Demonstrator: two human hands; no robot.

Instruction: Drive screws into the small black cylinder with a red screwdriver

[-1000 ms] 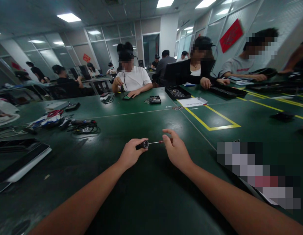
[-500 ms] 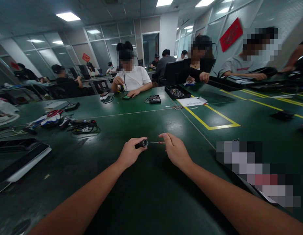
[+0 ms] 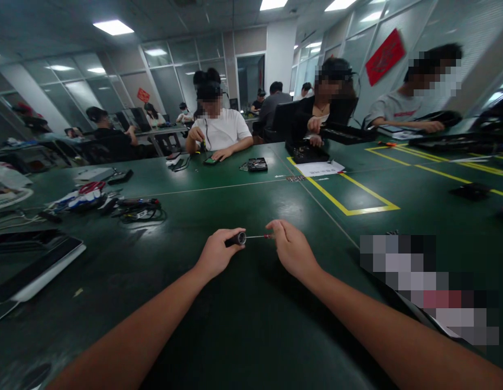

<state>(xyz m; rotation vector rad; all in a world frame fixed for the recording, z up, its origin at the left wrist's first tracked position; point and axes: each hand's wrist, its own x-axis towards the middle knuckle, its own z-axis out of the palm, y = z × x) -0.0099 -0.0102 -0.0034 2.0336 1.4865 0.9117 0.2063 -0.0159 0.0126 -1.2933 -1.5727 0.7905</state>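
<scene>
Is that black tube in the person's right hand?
No, the left hand grips the tube, while the right hand holds the thin screwdriver.

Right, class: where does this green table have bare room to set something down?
The table is bare between the forearms and between the left hand and the dark cables. The left side is crowded, with those cables and a black-and-white device.

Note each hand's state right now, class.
Left hand: closed, holding a black cylinder.
Right hand: closed, holding a thin screwdriver-like tool.
</scene>
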